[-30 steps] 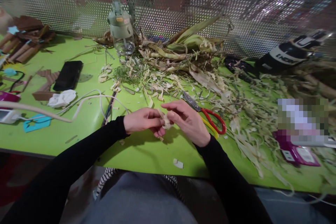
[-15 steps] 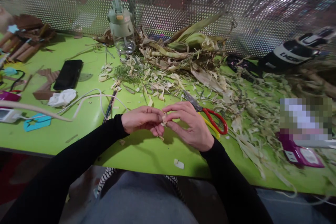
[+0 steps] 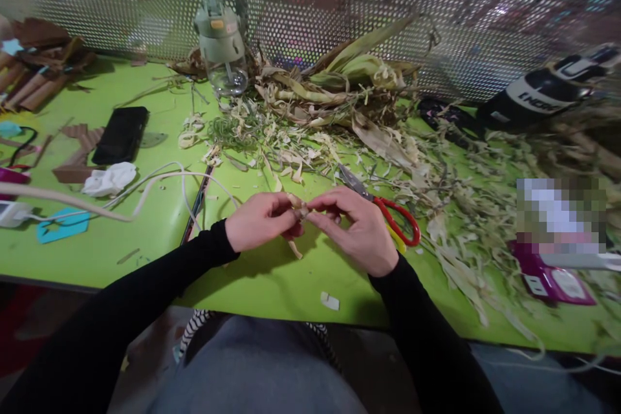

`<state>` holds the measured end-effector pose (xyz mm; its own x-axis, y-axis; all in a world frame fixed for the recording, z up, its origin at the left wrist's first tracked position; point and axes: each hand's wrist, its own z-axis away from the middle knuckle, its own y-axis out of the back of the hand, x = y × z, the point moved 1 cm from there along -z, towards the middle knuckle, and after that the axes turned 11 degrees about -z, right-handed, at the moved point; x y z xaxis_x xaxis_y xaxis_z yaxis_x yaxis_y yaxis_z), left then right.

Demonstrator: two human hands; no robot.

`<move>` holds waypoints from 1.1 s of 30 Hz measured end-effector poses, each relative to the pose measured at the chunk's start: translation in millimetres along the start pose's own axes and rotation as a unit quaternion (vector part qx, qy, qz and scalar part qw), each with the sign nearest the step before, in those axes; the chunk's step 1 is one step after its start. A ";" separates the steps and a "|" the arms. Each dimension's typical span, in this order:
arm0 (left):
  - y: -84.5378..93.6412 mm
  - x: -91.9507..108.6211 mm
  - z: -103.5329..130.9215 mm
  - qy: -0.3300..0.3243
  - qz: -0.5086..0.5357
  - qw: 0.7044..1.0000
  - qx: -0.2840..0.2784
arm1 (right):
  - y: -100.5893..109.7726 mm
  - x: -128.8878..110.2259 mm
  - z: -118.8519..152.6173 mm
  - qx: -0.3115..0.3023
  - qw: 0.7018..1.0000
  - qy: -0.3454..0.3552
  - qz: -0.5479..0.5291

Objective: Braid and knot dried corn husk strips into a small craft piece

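Note:
Between my fingertips, over the front of the green table [image 3: 286, 288], is a small pale piece of dried husk [image 3: 294, 249], one strip of it hanging below my fingers. My left hand [image 3: 262, 221] pinches it from the left, fingers curled. From the other side my right hand [image 3: 356, 226] closes thumb and forefinger on it. Its middle is mostly covered by the fingertips. Scissors [image 3: 398, 221] with red and yellow handles lie just beyond my right hand, blades pointing away to the left. A small white scrap [image 3: 330, 301] rests near the table's front edge.
Dried husks [image 3: 334, 90] and shreds are heaped at the back and right. A clear water bottle [image 3: 226, 52] stands by the mesh; a dark bottle [image 3: 538, 94] leans right. Left are a phone [image 3: 120, 136], crumpled tissue [image 3: 110, 179] and a white cable [image 3: 160, 178]. A purple packet [image 3: 553, 275] lies right.
My fingers have shifted their pinch on the husk piece, and the right thumb now presses from below. The hanging strip shows more. The view has moved slightly.

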<state>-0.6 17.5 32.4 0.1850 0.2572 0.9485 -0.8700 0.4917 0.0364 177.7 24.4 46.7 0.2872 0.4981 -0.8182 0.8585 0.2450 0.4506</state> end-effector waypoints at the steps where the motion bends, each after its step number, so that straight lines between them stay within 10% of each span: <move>1: 0.0 -0.3 -0.1 0.021 0.004 0.999 -0.025 | -0.1 -0.1 -0.6 -0.001 1.000 -0.001 -0.003; 10: 1.9 -2.6 0.3 0.090 0.058 0.971 -0.212 | -9.7 -5.6 1.8 -0.046 0.995 -0.069 -0.057; 33: 5.0 -8.7 1.3 0.081 0.137 0.939 -0.304 | -10.0 -4.9 5.7 -0.121 0.977 -0.043 -0.172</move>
<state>-7.2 16.6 24.7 0.1027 0.5423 0.8339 -0.4820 0.7605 -0.4352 170.1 14.8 44.2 0.0435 0.2831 -0.9581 0.7884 0.5793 0.2069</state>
